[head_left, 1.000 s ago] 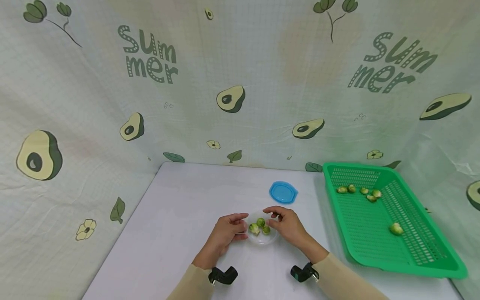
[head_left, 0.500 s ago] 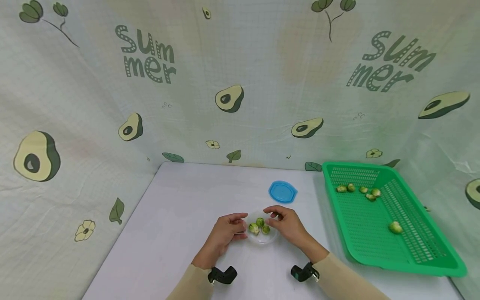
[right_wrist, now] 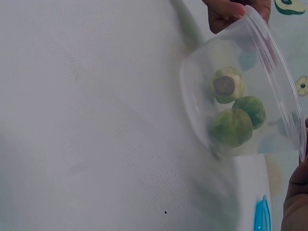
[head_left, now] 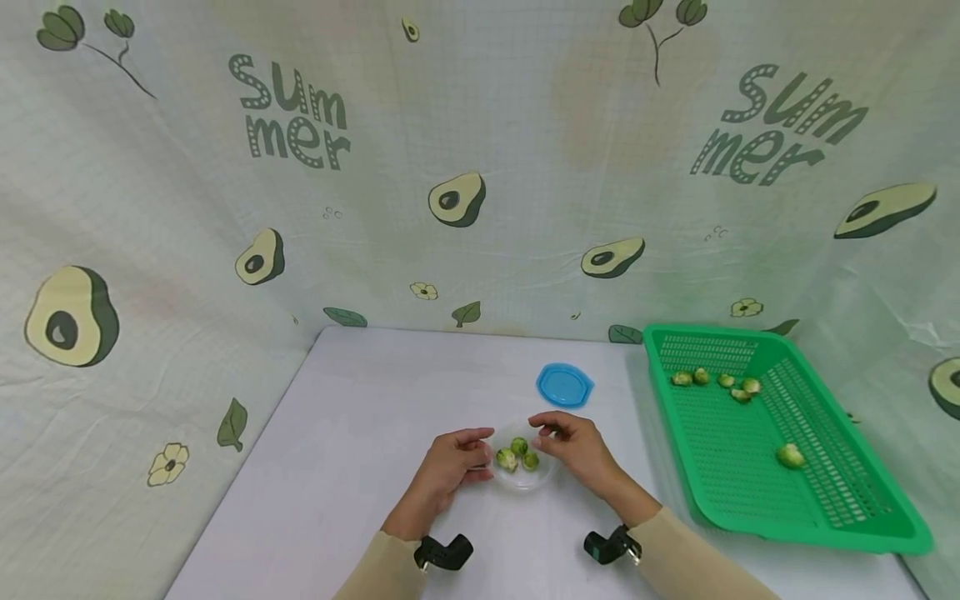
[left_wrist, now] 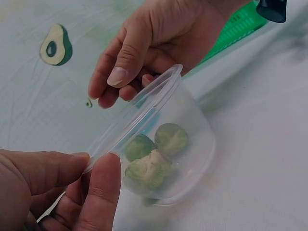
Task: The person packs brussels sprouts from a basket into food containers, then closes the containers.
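Observation:
A clear plastic tub with a round rim stands on the white table in front of me. Inside it lie several small green Brussels sprouts, bunched together. On its left side my left hand pinches the rim between thumb and finger, as the left wrist view shows up close. My right hand is at the opposite side, its fingers loosely bent close to the rim. Its thumb does not press on the plastic in the left wrist view.
A blue lid lies flat on the table beyond the tub. At the right stands a green plastic basket with several more sprouts in it. A printed cloth hangs around the back and sides.
Both hands keep nearly the same pose around the tub. The view has shifted very slightly; the sprouts, lid and basket stay as they were.

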A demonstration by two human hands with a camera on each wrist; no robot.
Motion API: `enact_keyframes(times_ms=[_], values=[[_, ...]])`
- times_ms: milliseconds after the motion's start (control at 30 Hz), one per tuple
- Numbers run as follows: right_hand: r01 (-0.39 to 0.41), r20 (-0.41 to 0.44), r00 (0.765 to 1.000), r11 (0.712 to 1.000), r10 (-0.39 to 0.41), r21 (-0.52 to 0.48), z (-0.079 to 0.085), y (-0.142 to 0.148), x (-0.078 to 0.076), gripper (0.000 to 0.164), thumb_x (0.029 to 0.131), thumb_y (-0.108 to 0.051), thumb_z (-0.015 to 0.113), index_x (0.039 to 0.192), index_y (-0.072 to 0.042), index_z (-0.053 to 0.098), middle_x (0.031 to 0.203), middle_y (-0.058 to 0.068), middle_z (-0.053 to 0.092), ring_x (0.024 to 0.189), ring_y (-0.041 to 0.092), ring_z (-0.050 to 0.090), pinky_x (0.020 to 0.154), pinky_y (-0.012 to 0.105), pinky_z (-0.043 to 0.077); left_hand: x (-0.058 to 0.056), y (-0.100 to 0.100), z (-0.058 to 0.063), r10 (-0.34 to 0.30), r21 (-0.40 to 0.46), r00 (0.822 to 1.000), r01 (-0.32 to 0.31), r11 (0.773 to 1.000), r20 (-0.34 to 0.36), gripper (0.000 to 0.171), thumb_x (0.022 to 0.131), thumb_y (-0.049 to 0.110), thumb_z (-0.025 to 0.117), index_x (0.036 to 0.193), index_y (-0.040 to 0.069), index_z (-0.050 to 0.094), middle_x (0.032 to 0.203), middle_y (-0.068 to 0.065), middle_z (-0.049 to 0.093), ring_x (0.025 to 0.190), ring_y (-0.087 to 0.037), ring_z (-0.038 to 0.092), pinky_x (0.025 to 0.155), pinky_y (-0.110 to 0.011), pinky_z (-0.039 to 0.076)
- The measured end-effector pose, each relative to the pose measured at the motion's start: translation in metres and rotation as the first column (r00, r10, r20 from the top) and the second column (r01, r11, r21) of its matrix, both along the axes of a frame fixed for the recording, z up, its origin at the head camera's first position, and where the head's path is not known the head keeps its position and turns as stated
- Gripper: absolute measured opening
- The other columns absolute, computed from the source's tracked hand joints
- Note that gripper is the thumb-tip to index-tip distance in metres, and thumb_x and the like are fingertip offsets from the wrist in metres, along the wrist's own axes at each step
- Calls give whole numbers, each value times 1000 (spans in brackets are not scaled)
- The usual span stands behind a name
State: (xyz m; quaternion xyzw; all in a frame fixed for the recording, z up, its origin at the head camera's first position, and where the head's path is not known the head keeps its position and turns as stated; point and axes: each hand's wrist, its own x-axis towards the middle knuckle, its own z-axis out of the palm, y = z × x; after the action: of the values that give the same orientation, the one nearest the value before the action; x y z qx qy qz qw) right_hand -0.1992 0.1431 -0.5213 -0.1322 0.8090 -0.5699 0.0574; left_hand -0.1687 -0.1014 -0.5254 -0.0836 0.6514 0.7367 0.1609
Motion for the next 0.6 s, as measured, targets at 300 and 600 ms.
enact_keyframes(times_ms=[300, 600], values=[[-17, -9, 1000, 999, 16, -40, 2, 3, 1, 29, 95, -4, 77, 123, 2, 75, 116, 22, 73, 97, 10, 63, 83, 17, 57, 1, 0, -1, 5, -6, 1000, -5, 1000, -4, 45, 96, -3, 71, 140, -2, 65, 100, -4, 63, 87, -15, 66, 74, -29, 66], [-3, -8, 1000, 999, 3, -34, 5, 5, 0, 31, 95, -7, 78, 124, 4, 74, 119, 26, 72, 98, 10, 64, 83, 19, 58, 1, 1, -2, 7, 11, 1000, -7, 1000, -2, 46, 95, -4, 72, 140, -3, 64, 99, -3, 63, 85, -13, 66, 73, -28, 66]])
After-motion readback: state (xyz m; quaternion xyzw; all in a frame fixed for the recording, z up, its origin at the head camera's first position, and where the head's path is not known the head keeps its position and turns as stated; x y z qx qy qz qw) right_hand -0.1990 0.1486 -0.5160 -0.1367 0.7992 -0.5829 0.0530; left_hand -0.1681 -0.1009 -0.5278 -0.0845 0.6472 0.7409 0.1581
